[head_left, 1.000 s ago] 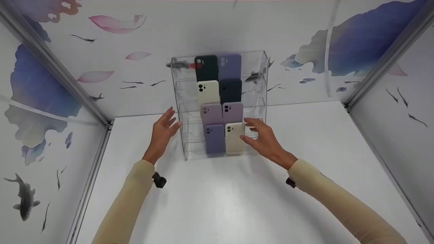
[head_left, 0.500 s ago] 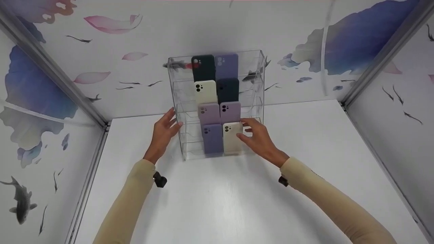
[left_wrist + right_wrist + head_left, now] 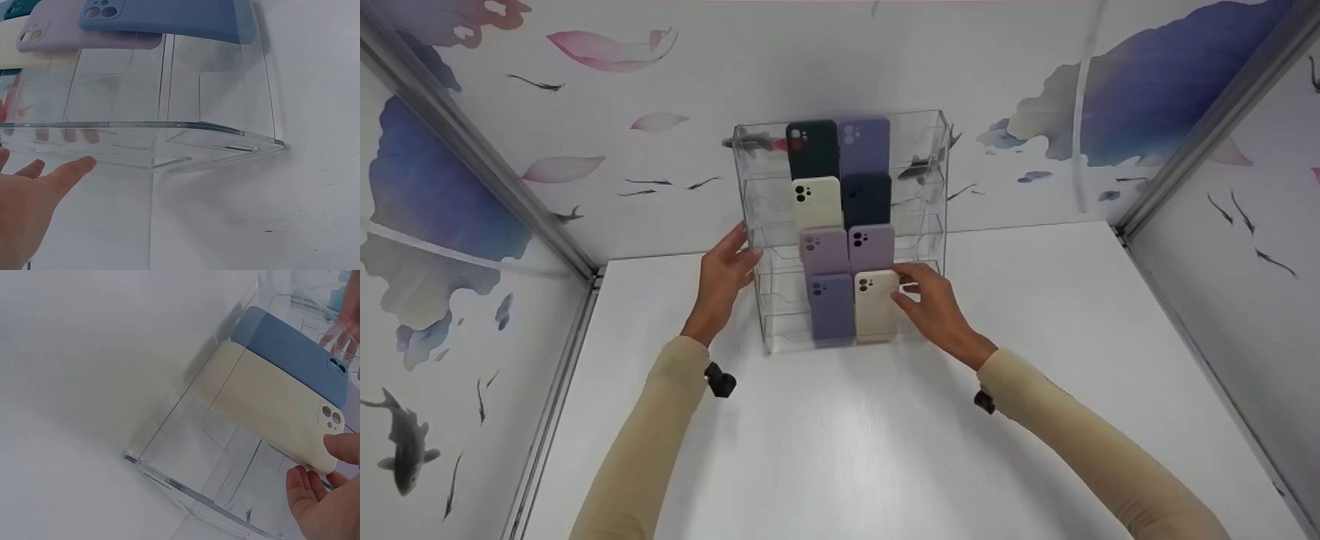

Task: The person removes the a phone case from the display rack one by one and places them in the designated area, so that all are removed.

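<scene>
A clear acrylic tiered rack (image 3: pixel 780 328) stands at the back of the table and holds phone cases in two columns. Lowest on the right is a cream phone case (image 3: pixel 876 315), beside a blue-purple one (image 3: pixel 832 315). My right hand (image 3: pixel 936 301) pinches the cream case at its upper right edge; in the right wrist view the thumb lies on its face near the camera holes, with the fingers at its side edge. My left hand (image 3: pixel 721 285) is beside the rack's left wall, fingers extended; whether it touches the wall I cannot tell.
Higher tiers hold two lilac cases, including a lilac case (image 3: pixel 872 247), an off-white case (image 3: pixel 817 202), a dark navy case (image 3: pixel 867 201), a dark green case (image 3: pixel 813 150) and a purple case (image 3: pixel 864 146). A printed wall (image 3: pixel 682 217) rises behind the white table (image 3: pixel 825 450).
My right hand has moved slightly left onto the cream case's edge, and its thumb has risen a little. My left hand has shifted upward along the rack's side.
</scene>
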Action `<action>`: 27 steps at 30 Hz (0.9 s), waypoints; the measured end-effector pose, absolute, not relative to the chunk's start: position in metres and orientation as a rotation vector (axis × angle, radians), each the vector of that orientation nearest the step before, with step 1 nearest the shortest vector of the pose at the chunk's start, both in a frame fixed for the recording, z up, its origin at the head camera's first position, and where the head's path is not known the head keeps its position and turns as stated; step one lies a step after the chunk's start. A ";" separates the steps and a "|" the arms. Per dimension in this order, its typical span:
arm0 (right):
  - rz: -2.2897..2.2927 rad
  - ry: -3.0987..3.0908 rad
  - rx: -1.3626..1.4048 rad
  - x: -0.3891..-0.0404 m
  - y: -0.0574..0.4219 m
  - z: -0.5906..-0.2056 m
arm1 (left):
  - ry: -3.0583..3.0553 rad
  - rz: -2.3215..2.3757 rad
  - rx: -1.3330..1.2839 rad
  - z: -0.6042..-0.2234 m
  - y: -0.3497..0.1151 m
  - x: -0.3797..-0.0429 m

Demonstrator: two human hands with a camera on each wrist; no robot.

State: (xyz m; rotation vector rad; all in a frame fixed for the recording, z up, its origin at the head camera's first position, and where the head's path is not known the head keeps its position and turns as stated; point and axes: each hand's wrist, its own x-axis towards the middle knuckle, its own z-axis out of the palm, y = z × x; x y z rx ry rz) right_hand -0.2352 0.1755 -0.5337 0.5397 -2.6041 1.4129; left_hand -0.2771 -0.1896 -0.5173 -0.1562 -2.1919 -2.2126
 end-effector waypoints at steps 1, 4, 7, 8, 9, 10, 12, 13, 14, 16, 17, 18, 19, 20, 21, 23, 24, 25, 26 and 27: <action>1.413 -2.607 0.537 -0.236 0.175 -0.534 | -2.193 -2.216 -0.152 -0.516 -0.189 -0.278; 1.414 -2.610 0.527 -0.236 0.175 -0.534 | -2.190 -2.233 -0.145 -0.514 -0.187 -0.281; 1.402 -2.601 0.532 -0.237 0.174 -0.535 | -2.186 -2.239 -0.142 -0.512 -0.187 -0.281; 1.396 -2.596 0.535 -0.237 0.174 -0.535 | -2.186 -2.239 -0.141 -0.511 -0.186 -0.281; 1.390 -2.588 0.541 -0.238 0.174 -0.536 | -2.186 -2.238 -0.143 -0.510 -0.186 -0.282; 1.384 -2.580 0.542 -0.238 0.174 -0.537 | -2.191 -2.234 -0.144 -0.510 -0.186 -0.282; 1.377 -2.561 0.537 -0.238 0.174 -0.538 | -2.207 -2.229 -0.144 -0.509 -0.185 -0.282; 1.371 -2.552 0.535 -0.239 0.174 -0.539 | -2.218 -2.226 -0.143 -0.509 -0.186 -0.282; 1.368 -2.543 0.534 -0.239 0.174 -0.540 | -2.229 -2.221 -0.143 -0.508 -0.186 -0.282; 1.359 -2.531 0.529 -0.240 0.175 -0.540 | -2.237 -2.222 -0.142 -0.507 -0.186 -0.283; 1.353 -2.526 0.528 -0.240 0.175 -0.541 | -2.238 -2.225 -0.144 -0.507 -0.186 -0.283; 1.349 -2.520 0.530 -0.240 0.175 -0.541 | -2.239 -2.226 -0.145 -0.506 -0.186 -0.283; 1.345 -2.518 0.532 -0.240 0.175 -0.541 | -2.239 -2.225 -0.147 -0.506 -0.187 -0.284; 1.347 -2.516 0.534 -0.240 0.175 -0.540 | -2.237 -2.226 -0.148 -0.506 -0.187 -0.284; 1.351 -2.511 0.536 -0.240 0.175 -0.540 | -2.235 -2.230 -0.151 -0.506 -0.187 -0.284; 1.361 -2.496 0.544 -0.239 0.177 -0.538 | -2.244 -2.221 -0.164 -0.506 -0.188 -0.284; 1.362 -2.486 0.550 -0.239 0.178 -0.537 | -2.252 -2.214 -0.169 -0.506 -0.188 -0.285; 1.363 -2.477 0.556 -0.238 0.179 -0.536 | -2.253 -2.213 -0.176 -0.506 -0.188 -0.285; 1.359 -2.469 0.560 -0.237 0.180 -0.535 | -2.250 -2.213 -0.180 -0.506 -0.188 -0.285; 1.355 -2.458 0.566 -0.237 0.181 -0.533 | -2.249 -2.214 -0.183 -0.506 -0.188 -0.285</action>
